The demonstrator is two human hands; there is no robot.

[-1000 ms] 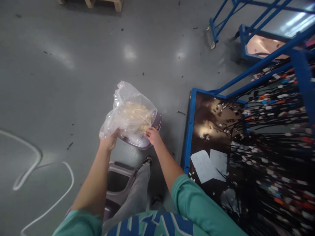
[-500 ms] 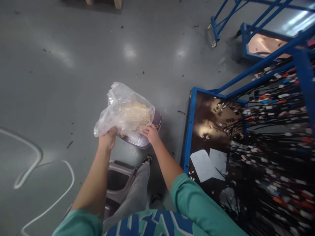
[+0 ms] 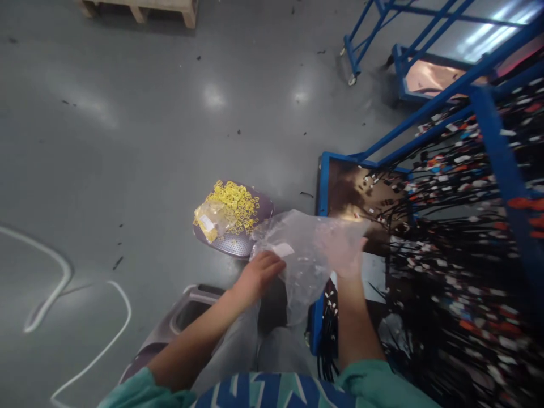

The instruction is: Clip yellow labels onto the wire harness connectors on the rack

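Observation:
A large clear plastic bag [image 3: 304,272] hangs between my hands, to the right of a purple stool [image 3: 232,245]. My left hand [image 3: 260,276] grips the bag's left edge near a white label. Behind or inside the film, my right hand [image 3: 342,249] shows with its fingers spread. A heap of small yellow parts [image 3: 236,201] lies on the stool top, and beside it sits a smaller clear bag [image 3: 212,218] with yellow parts and a white label.
A blue-framed cart [image 3: 323,187] full of black cables with coloured connectors [image 3: 463,226] stands close on the right. A wooden pallet [image 3: 144,7], white hose [image 3: 46,249] and grey plastic chair [image 3: 187,311] are also in view.
The large bag has moved right, off the stool, with both hands. The yellow parts and smaller bag on the stool are now uncovered.

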